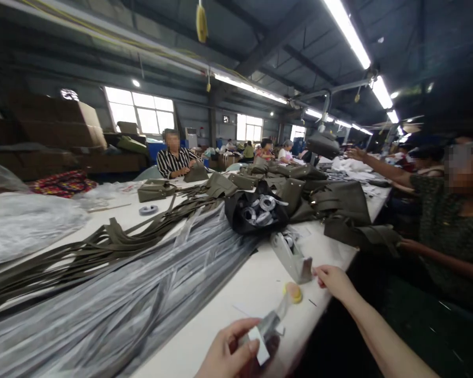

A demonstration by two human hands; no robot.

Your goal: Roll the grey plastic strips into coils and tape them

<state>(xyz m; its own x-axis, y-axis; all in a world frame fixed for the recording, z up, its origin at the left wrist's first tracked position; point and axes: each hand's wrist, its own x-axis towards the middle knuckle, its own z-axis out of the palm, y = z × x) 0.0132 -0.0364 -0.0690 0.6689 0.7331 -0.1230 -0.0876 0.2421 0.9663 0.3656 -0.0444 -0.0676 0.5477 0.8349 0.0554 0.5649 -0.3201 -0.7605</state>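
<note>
My left hand (230, 349), at the bottom centre, is closed on a small grey piece with a white end (259, 346). What kind of thing it is, I cannot make out. My right hand (334, 281) has its fingers pinched at the front end of a tape dispenser (289, 257) on the table; whatever lies between the fingertips is too small to name. Between the two hands sits a small round yellow-rimmed object (292, 292). Behind the dispenser stands a black bag (234, 218) holding several rolls of tape (266, 203).
Long grey wrapped straps (142, 278) and dark olive straps (114, 236) cover the table's left side. Olive bags (339, 202) are heaped at the back. A loose tape roll (148, 210) lies farther left. One co-worker (453, 205) stands at right, another (175, 160) sits across.
</note>
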